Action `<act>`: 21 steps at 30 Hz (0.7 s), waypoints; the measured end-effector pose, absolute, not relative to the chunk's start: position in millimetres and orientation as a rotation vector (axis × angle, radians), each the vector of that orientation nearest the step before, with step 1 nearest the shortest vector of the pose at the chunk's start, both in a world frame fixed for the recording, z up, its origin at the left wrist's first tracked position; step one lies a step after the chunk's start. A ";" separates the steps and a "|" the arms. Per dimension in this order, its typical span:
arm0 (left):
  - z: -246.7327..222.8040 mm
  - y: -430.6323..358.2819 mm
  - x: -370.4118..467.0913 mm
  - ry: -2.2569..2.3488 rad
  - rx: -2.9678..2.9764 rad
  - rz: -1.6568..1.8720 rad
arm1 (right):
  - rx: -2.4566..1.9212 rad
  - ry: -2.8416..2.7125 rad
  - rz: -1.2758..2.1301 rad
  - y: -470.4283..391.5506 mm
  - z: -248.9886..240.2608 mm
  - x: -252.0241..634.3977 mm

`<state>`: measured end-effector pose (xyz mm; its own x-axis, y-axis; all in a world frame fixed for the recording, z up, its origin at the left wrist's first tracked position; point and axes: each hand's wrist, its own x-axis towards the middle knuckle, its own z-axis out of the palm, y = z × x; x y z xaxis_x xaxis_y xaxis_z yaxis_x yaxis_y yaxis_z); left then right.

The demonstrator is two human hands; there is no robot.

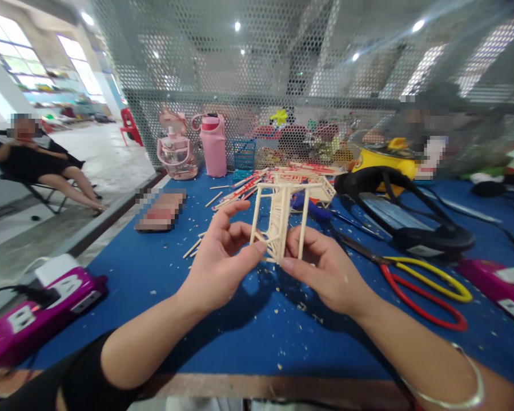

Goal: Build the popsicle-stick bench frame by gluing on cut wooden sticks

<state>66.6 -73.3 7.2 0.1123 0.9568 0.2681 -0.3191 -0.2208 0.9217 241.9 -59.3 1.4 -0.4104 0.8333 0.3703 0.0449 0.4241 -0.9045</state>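
Observation:
Between my two hands, above the blue table, I hold a small frame of thin wooden sticks (285, 214). My left hand (223, 257) grips its lower left corner between thumb and fingers. My right hand (325, 265) pinches the lower middle, its fingers partly hidden behind the sticks. Behind the frame lie a pile of red-and-white stick packets (300, 170) and another small stick structure (325, 191). Loose sticks (192, 246) lie to the left of my left hand. Large scissors with red and yellow handles (424, 285) rest to the right of my right hand.
A phone-like flat object (161, 211) lies at left; purple power strips (51, 308) flank the table. Two pink bottles (214, 145) and a blue basket (244, 155) stand before the mesh partition (223, 57). A black-rimmed visor (406, 211) lies at right. A person (38, 154) sits far left.

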 end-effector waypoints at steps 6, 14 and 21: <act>9.1 -73.1 67.0 0.747 1.197 1.405 | -0.794 -1.783 1.066 -61.2 2.7 244.1; 5.3 -70.2 63.9 0.705 1.169 1.410 | -0.805 -1.805 1.061 -59.9 2.7 243.1; 6.1 -70.6 62.7 0.687 1.171 1.403 | -0.800 -1.807 1.054 -61.7 3.5 244.1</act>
